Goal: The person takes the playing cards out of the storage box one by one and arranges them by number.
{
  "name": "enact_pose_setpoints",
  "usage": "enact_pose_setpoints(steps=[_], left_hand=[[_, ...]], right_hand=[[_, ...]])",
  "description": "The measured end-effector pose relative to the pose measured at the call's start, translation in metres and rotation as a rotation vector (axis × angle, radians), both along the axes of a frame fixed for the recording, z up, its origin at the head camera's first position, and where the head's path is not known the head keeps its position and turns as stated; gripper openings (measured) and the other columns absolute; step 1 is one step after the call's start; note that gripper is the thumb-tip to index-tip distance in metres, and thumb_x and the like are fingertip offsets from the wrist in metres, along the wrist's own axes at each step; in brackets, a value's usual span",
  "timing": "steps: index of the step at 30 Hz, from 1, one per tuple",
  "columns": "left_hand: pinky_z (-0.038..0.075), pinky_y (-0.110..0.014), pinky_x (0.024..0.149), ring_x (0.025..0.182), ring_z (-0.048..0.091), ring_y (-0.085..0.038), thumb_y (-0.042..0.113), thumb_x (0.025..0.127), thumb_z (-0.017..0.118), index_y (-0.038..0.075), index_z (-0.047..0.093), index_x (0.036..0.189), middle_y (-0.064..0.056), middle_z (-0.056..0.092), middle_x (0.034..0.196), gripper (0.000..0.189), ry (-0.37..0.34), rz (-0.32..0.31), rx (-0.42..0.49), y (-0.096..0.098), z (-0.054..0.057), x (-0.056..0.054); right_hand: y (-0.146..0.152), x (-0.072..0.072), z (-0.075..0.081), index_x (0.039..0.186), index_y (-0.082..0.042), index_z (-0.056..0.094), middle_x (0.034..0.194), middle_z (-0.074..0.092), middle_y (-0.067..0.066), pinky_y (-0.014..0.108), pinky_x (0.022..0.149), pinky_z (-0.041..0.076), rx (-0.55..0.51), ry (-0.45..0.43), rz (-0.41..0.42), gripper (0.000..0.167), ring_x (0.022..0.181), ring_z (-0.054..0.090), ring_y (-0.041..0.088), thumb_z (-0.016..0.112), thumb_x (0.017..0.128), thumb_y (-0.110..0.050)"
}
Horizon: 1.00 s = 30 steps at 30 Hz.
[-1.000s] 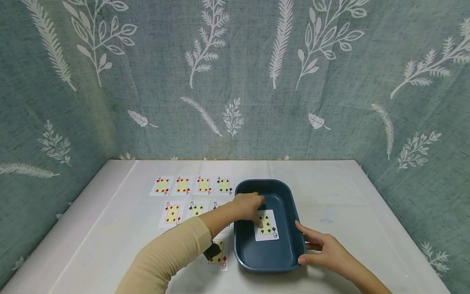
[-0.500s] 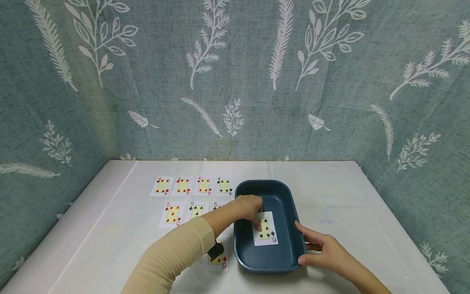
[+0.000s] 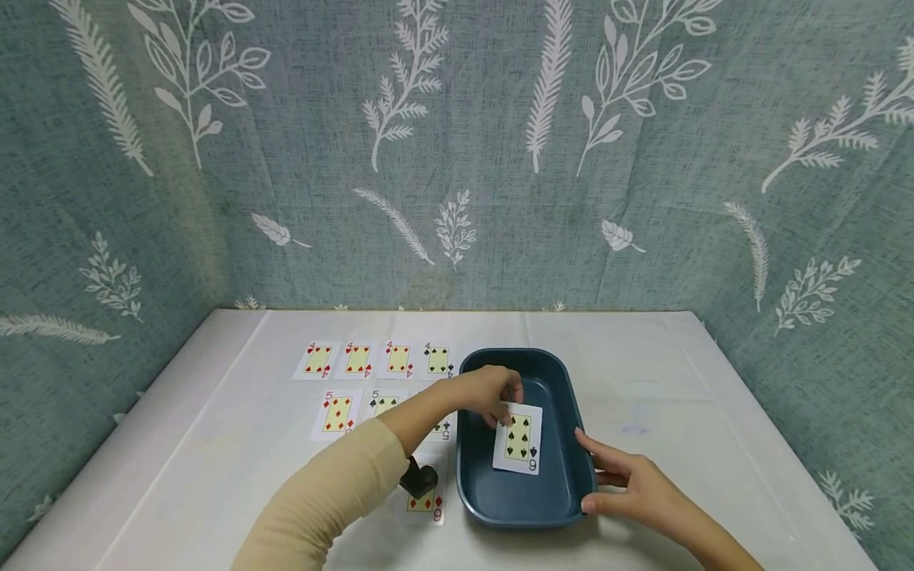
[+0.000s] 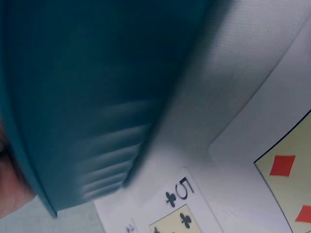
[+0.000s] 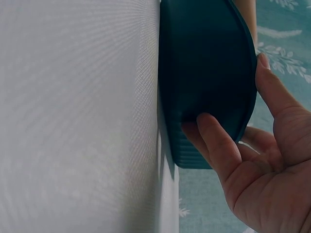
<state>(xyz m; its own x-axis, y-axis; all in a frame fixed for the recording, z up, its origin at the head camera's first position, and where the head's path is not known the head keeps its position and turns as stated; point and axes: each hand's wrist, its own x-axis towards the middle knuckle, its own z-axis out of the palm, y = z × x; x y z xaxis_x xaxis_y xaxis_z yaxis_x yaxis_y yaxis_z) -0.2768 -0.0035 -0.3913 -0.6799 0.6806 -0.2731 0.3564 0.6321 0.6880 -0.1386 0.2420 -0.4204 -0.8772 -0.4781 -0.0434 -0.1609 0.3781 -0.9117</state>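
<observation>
In the head view my left hand reaches over the left rim of a dark blue plastic tray. Its thumb and fingers pinch the upper left corner of a six of spades playing card, face up inside the tray. The left wrist view shows mostly the tray's ribbed outer wall, with a bit of the hand past the rim. My right hand holds the tray's right side. In the right wrist view, fingertips touch the outer wall and one reaches the rim.
Left of the tray, face-up cards lie in rows: a row of fours, including a four of spades, then fives, including a five of diamonds. Nearer lies a red six, partly covered by the black wrist camera. Patterned cloth walls the white table.
The six of spades has shifted slightly within the tray, and my left hand now pinches its corner where the thumb lay over it. My right hand has stayed at the tray's side.
</observation>
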Motion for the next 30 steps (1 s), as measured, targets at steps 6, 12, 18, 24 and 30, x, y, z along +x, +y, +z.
enact_pose_setpoints(steps=[6, 12, 18, 24, 30], left_hand=[[0.056, -0.026, 0.059, 0.069, 0.063, -0.014, -0.008, 0.078, 0.071, 0.005, 0.062, 0.097, -0.007, 0.060, 0.085, 0.025, -0.058, 0.004, 0.109, -0.010, 0.008, -0.001], [0.056, -0.028, 0.062, 0.069, 0.064, -0.015, -0.004, 0.081, 0.070, 0.003, 0.064, 0.102, -0.008, 0.058, 0.087, 0.023, -0.081, 0.021, 0.222, -0.023, 0.014, 0.000], [0.057, -0.030, 0.065, 0.072, 0.064, -0.015, 0.000, 0.084, 0.068, 0.001, 0.063, 0.107, -0.010, 0.058, 0.090, 0.024, -0.122, 0.071, 0.299, -0.036, 0.023, 0.008], [0.057, -0.031, 0.065, 0.072, 0.065, -0.015, 0.000, 0.084, 0.068, 0.000, 0.062, 0.108, -0.011, 0.058, 0.092, 0.025, -0.128, 0.116, 0.341, -0.050, 0.026, 0.018], [0.057, -0.034, 0.066, 0.073, 0.065, -0.017, 0.000, 0.083, 0.069, 0.001, 0.062, 0.107, -0.012, 0.056, 0.089, 0.025, -0.133, 0.174, 0.387, -0.067, 0.028, 0.026]], right_hand=[[0.000, 0.001, 0.001, 0.145, 0.004, 0.030, 0.140, 0.035, 0.036, 0.027, 0.084, 0.052, 0.014, 0.009, -0.004, 0.076, 0.109, 0.060, 0.038, 0.072, 0.084, -0.017], [-0.001, 0.001, 0.000, 0.145, 0.004, 0.030, 0.140, 0.035, 0.036, 0.022, 0.084, 0.051, 0.009, 0.007, -0.007, 0.077, 0.109, 0.060, 0.037, 0.072, 0.084, -0.016], [-0.001, 0.000, -0.001, 0.145, 0.004, 0.031, 0.139, 0.036, 0.035, 0.021, 0.083, 0.051, 0.008, 0.022, -0.011, 0.077, 0.108, 0.061, 0.034, 0.073, 0.083, -0.017], [0.000, 0.000, -0.002, 0.144, 0.005, 0.031, 0.139, 0.037, 0.036, 0.023, 0.084, 0.052, 0.001, 0.037, -0.001, 0.077, 0.109, 0.061, 0.032, 0.073, 0.083, -0.016], [0.000, 0.000, -0.003, 0.144, 0.005, 0.030, 0.138, 0.037, 0.037, 0.021, 0.084, 0.051, -0.025, 0.035, 0.013, 0.076, 0.108, 0.062, 0.029, 0.072, 0.084, -0.014]])
